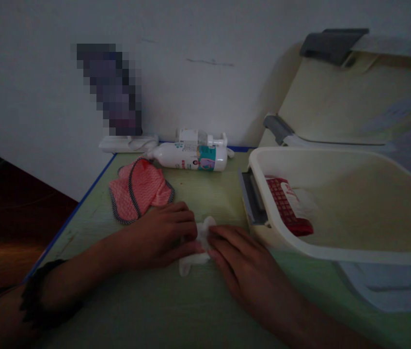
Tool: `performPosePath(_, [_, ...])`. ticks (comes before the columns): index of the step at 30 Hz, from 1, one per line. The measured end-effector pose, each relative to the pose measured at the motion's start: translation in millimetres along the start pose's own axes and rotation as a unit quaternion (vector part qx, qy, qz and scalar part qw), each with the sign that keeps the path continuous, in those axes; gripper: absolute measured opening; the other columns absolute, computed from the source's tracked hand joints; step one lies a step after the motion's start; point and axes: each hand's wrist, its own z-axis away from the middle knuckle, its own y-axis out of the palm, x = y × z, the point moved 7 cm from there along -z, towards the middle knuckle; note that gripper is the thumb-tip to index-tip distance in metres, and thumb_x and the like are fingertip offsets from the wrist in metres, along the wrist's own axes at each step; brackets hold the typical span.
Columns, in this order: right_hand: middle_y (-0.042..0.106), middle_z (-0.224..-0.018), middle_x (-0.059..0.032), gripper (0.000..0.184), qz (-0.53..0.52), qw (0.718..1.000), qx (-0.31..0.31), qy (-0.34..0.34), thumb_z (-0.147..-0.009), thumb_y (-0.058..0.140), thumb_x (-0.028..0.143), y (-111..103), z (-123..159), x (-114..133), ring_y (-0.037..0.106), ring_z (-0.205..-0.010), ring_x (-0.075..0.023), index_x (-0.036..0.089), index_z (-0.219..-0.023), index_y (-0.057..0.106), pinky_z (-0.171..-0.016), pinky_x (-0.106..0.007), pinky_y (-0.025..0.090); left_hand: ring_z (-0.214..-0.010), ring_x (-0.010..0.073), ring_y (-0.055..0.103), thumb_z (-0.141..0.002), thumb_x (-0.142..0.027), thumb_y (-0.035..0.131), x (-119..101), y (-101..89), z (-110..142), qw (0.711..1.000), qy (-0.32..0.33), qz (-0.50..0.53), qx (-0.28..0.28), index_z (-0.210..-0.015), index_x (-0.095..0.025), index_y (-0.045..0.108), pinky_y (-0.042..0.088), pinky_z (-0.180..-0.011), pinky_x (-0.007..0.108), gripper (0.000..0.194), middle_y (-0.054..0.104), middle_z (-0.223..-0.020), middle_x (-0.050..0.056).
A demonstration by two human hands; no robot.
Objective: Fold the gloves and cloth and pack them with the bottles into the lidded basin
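Note:
Near the middle of the green tabletop, both hands meet over a small, whitish, partly see-through thing (202,233) with rounded ends; its exact kind is unclear. My left hand (167,235) has its fingers curled onto the thing's left side, thumb low. From the right, my right hand (244,261) presses its closed-together fingers against the other side. Parts of the thing lie hidden beneath the fingers. A pink cloth (142,189) with a dark striped edge lies crumpled just beyond my left hand.
A white spray bottle (191,156) lies on its side behind the hands, with a clear pump bottle (198,136) behind it. To the right stands a white bin (296,247), its lid (358,102) raised, holding a red-and-white packet (287,206). A phone-like blurred object on a white stand (129,143) sits back left.

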Motion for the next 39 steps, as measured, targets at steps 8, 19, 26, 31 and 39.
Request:
performPosePath(8, [0.065,-0.089,-0.0049,0.017,-0.04,0.998,0.012,-0.056,-0.087,0.049,0.016,-1.5,0.6,9.6,0.055,-0.087,-0.0185,0.017,-0.093,0.065,-0.082,-0.036,0.048,-0.083,0.0193,0.048,-0.084,-0.039,0.055,0.5,-1.3,-0.2,1.0,-0.005,0.007,-0.012,-0.078,-0.019,0.057,0.038,-0.066,0.028,0.021,0.057,-0.08,0.003])
performPosePath(19, [0.061,-0.094,-0.0046,0.018,-0.106,0.994,0.037,0.009,-0.088,0.046,0.018,4.2,-4.0,-0.6,0.054,-0.089,-0.0176,0.018,-0.097,0.062,-0.084,-0.036,0.047,-0.083,0.0188,0.049,-0.086,-0.036,0.049,0.0,-3.3,1.6,1.0,-0.006,0.03,-0.005,-0.08,-0.018,0.053,0.04,-0.07,0.03,0.019,0.053,-0.084,0.003])
performPosePath(26, [0.053,-0.112,-0.0148,0.031,-0.079,0.991,0.003,0.105,-0.089,0.041,0.018,6.0,-2.5,-10.8,0.053,-0.102,-0.0226,0.007,-0.118,0.048,-0.088,-0.041,0.049,-0.093,0.0215,0.051,-0.089,-0.03,0.043,19.2,-6.8,2.0,0.991,-0.108,0.027,-0.075,-0.102,-0.016,0.051,0.043,-0.08,0.037,0.021,0.054,-0.099,0.008])
performPosePath(31, [0.05,-0.119,-0.0187,0.037,0.011,0.993,0.029,0.115,-0.089,0.045,0.026,11.9,-0.9,-8.7,0.051,-0.107,-0.0297,0.007,-0.12,0.052,-0.09,-0.047,0.047,-0.087,0.0226,0.052,-0.084,-0.035,0.05,20.2,0.0,1.7,0.987,-0.155,0.01,-0.047,-0.087,-0.016,0.053,0.044,-0.073,0.036,0.019,0.054,-0.092,0.007])
performPosePath(39, [0.046,-0.127,-0.0164,0.038,-0.019,0.993,0.026,0.11,-0.091,0.037,0.022,11.2,-0.7,-9.3,0.048,-0.116,-0.0283,0.019,-0.126,0.052,-0.096,-0.046,0.041,-0.068,0.0182,0.055,-0.08,-0.029,0.052,22.4,1.9,9.9,0.966,-0.231,0.101,-0.055,-0.082,-0.017,0.048,0.041,-0.061,0.03,0.013,0.057,-0.074,0.002])
